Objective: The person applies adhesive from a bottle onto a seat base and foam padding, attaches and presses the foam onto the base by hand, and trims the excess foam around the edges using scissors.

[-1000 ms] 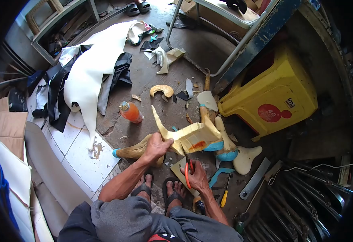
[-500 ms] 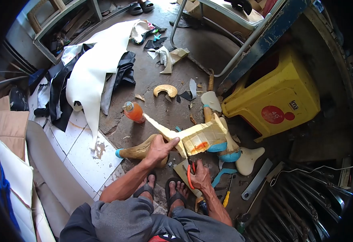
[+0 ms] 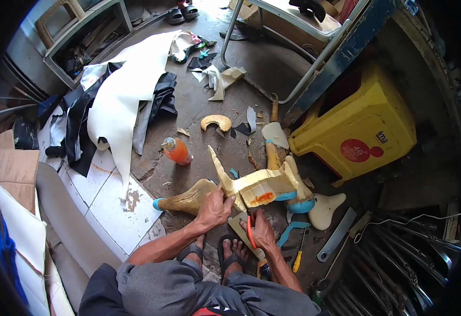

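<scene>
The left hand (image 3: 214,210) grips the cream sheet (image 3: 259,187); the right hand (image 3: 261,231) holds scissors (image 3: 250,227), lower centre. A tug could send the cut astray.

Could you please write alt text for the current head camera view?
A left hand holds a pale yellow piece while the right hand holds orange-handled scissors at its edge. On the scrap-strewn floor: a white sheet, an orange bottle, a yellow stool.

the stool (image 3: 385,124) is yellow with red circles; left of the stool, the foam (image 3: 275,182) is pale yellow, smeared orange-red.
</scene>
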Motion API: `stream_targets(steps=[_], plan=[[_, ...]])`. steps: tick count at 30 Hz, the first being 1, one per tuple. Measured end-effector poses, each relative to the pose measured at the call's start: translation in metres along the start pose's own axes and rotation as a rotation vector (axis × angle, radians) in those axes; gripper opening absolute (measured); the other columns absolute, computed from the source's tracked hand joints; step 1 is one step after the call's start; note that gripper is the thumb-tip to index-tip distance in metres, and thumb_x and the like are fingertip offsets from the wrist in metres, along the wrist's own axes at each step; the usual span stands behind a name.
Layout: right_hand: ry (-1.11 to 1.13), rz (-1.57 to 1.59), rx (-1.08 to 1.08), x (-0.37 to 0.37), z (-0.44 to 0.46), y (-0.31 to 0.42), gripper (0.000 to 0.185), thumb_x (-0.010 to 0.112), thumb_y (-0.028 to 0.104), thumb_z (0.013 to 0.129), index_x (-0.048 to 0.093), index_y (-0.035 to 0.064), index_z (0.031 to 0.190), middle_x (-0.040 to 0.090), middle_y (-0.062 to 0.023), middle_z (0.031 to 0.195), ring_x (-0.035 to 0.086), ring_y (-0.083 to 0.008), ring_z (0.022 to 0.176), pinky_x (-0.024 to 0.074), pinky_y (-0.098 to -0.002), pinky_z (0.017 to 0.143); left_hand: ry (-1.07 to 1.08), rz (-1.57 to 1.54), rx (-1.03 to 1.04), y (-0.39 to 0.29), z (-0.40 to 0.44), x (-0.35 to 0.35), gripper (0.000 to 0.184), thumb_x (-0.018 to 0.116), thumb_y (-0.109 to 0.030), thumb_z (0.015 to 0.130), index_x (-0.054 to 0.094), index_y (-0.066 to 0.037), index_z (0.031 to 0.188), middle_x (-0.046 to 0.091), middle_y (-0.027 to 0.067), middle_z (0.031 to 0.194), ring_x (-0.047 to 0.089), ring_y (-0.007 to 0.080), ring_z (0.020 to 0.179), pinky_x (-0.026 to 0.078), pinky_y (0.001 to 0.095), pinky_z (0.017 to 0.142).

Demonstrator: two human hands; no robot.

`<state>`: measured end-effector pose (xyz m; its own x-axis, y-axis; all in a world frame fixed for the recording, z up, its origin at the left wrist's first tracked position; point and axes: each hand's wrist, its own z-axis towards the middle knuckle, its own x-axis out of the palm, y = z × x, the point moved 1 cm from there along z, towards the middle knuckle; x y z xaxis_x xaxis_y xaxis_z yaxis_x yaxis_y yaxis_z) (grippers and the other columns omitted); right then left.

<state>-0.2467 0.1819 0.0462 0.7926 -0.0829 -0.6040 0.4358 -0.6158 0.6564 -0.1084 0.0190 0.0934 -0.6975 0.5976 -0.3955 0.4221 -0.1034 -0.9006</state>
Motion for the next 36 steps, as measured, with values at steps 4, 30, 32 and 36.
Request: stream_targets(steps=[4, 30, 32, 36], plan=[[-0.019, 0.044, -0.077, -0.002, 0.003, 0.001, 0.056, 0.075, 0.038, 0.086, 0.051, -0.0036, 0.114, 0.066, -0.0279, 0.106, 0.066, -0.0439, 0.099, 0.0493, -0.0494, 0.086, 0.116, 0.026, -0.044, -0.004, 0.000, -0.009, 0.036, 0.068, -0.024, 0.093, 0.065, 0.005, 0.114, 0.072, 0.0229, 0.090, 0.072, 0.0355, 0.083, 0.054, 0.0433, 0.076], [-0.066, -0.176, -0.107, -0.010, -0.002, 0.001, 0.045, 0.074, 0.034, 0.085, 0.063, -0.0021, 0.108, 0.068, -0.0207, 0.077, 0.070, -0.0422, 0.075, 0.0532, -0.0512, 0.069, 0.388, -0.119, -0.188, 0.017, 0.016, -0.016, 0.037, 0.067, -0.024, 0.095, 0.066, 0.008, 0.112, 0.074, 0.0130, 0.089, 0.070, 0.0187, 0.082, 0.054, 0.0354, 0.074], [-0.102, -0.149, -0.143, -0.008, -0.005, -0.007, 0.044, 0.073, 0.034, 0.085, 0.062, -0.0020, 0.107, 0.068, -0.0199, 0.074, 0.070, -0.0425, 0.072, 0.0535, -0.0504, 0.067, 0.416, -0.213, -0.204, 0.023, 0.017, -0.023, 0.038, 0.067, -0.024, 0.095, 0.066, 0.009, 0.112, 0.073, 0.0117, 0.090, 0.069, 0.0183, 0.081, 0.054, 0.0352, 0.074], [-0.138, -0.125, -0.202, -0.007, -0.006, -0.005, 0.042, 0.072, 0.034, 0.087, 0.062, -0.0023, 0.106, 0.069, -0.0206, 0.074, 0.070, -0.0438, 0.069, 0.0547, -0.0491, 0.065, 0.433, -0.356, -0.224, 0.034, 0.018, -0.027, 0.039, 0.068, -0.024, 0.094, 0.066, 0.011, 0.112, 0.072, 0.0118, 0.098, 0.066, 0.0184, 0.088, 0.053, 0.0350, 0.080]])
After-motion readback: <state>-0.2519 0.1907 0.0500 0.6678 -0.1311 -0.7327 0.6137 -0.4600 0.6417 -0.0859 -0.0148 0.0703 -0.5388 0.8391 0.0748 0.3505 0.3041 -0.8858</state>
